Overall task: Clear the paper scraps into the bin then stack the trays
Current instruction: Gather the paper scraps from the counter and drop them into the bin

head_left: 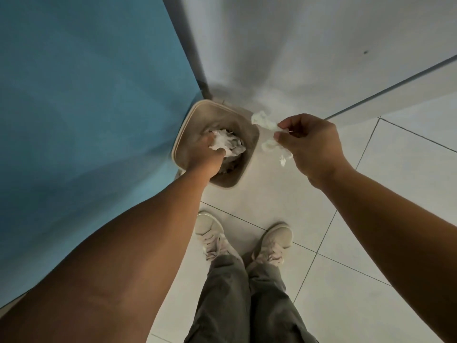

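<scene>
Reaching into beige bin (188, 115), left hand (206, 151) grips crumpled paper wad (226, 144). Right hand (311, 144), just right of bin rim, pinches white paper scraps (263, 120) between fingertips.

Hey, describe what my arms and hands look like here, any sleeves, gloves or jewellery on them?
Both arms are bare as far as the frame shows: no sleeve reaches the left forearm or the right forearm. The left hand and right hand wear no gloves, and no watch, bracelet or ring is visible on the parts that show.
</scene>
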`<state>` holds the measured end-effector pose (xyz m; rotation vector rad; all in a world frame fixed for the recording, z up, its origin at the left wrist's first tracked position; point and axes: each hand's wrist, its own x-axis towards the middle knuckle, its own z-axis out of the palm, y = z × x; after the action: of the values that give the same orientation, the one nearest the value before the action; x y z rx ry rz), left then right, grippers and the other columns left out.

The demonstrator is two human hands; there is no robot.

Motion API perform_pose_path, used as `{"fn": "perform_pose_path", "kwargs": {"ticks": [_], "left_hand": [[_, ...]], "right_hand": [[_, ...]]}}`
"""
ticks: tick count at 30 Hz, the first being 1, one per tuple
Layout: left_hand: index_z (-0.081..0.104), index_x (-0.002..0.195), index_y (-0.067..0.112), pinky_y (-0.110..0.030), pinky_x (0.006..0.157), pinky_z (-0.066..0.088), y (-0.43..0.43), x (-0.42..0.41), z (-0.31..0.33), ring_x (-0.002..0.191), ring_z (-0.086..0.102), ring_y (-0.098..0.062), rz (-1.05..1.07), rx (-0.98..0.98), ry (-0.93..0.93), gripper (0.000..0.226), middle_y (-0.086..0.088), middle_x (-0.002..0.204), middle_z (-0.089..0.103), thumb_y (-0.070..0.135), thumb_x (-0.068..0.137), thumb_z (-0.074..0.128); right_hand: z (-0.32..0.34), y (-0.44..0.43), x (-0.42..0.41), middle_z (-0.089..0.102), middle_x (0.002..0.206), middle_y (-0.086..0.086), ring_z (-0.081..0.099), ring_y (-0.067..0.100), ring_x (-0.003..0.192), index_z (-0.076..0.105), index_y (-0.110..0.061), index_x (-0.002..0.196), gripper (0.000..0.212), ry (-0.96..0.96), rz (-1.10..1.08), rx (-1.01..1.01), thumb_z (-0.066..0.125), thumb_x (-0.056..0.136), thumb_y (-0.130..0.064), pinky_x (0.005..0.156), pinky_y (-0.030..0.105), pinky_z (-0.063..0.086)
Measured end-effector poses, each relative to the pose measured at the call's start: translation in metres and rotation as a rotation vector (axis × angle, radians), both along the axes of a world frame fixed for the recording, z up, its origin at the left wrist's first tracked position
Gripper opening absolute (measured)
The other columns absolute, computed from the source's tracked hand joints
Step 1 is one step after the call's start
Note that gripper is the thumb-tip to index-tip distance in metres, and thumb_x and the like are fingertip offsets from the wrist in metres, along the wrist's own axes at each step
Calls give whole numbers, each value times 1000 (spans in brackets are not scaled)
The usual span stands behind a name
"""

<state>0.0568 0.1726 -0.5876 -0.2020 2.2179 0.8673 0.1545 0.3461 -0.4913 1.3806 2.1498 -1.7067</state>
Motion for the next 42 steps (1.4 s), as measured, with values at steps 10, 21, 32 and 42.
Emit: {"fn": "perform_pose_path", "kwargs": {"ticks": [10, 21, 32, 42], "left_hand": [[66, 119, 20, -13, 89, 43, -39, -2, 16, 106, 60, -4, 97, 110, 68, 32, 12, 113, 65, 6, 92, 60], [65, 120, 19, -18, 95, 45, -73, 18, 5, 109, 62, -7, -26, 101, 115, 33, 10, 114, 66, 4, 92, 56], [58, 129, 13, -18, 94, 42, -60, 20, 53, 110, 62, -14, -29, 58, 165, 38, -1, 122, 66, 9, 92, 60], [59, 126, 27, -25, 91, 45, -10, 33, 225, 108, 61, -19, -300, -3, 412, 33, 3, 118, 66, 28, 93, 57]], "right_hand": [[-7, -34, -58, 72, 90, 13, 69, 34, 89, 68, -20, 82, 22, 128, 6, -195, 74, 78, 1, 81, 44, 58], [-121, -80, -73, 67, 94, -6, 66, 17, 90, 63, -24, 97, 26, -24, 356, 7, 72, 79, -7, 78, 28, 55], [-72, -60, -50, 58, 131, -2, 58, 20, 113, 50, -30, 134, 53, -149, 605, 169, 67, 84, -28, 86, 18, 39], [130, -29, -1, 59, 125, 1, 54, 20, 116, 60, -18, 121, 44, 56, 620, 374, 68, 78, -20, 95, 28, 45]]}}
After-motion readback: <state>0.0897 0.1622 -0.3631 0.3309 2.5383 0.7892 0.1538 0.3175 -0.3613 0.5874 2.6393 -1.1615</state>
